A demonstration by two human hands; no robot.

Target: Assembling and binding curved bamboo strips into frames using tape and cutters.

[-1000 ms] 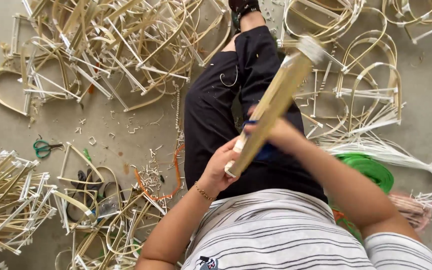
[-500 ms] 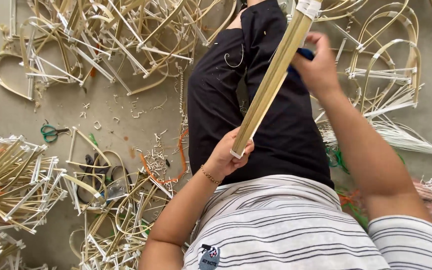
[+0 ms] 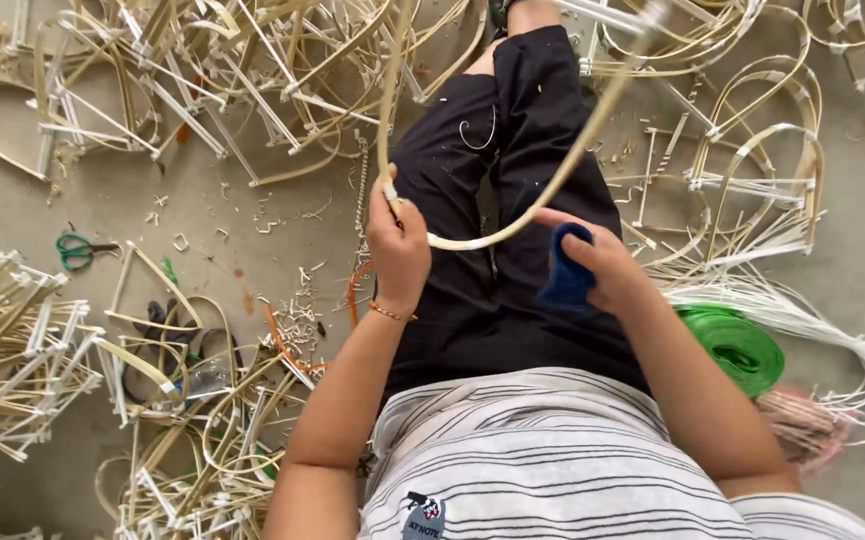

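Note:
A long pale cane strip (image 3: 562, 170) bends in a U-shaped curve over my lap. My left hand (image 3: 399, 245) grips the strip near one end, low in the curve. My right hand (image 3: 597, 265) holds a small blue cloth pad (image 3: 566, 270), just under the bottom of the curve; whether it touches the strip I cannot tell. The strip's far end rises out of the top of the head view. I sit on the floor in black trousers (image 3: 512, 200) and a striped shirt.
Heaps of bent cane frames (image 3: 202, 70) lie on the grey floor all round. Green-handled scissors (image 3: 77, 250) lie at the left. A green tape roll (image 3: 737, 345) and a bundle of white strips (image 3: 852, 340) sit at the right.
The strip, straight and held diagonally before, is now bent into a curve. My right hand has come down from its upper part to my lap. My left hand has risen slightly.

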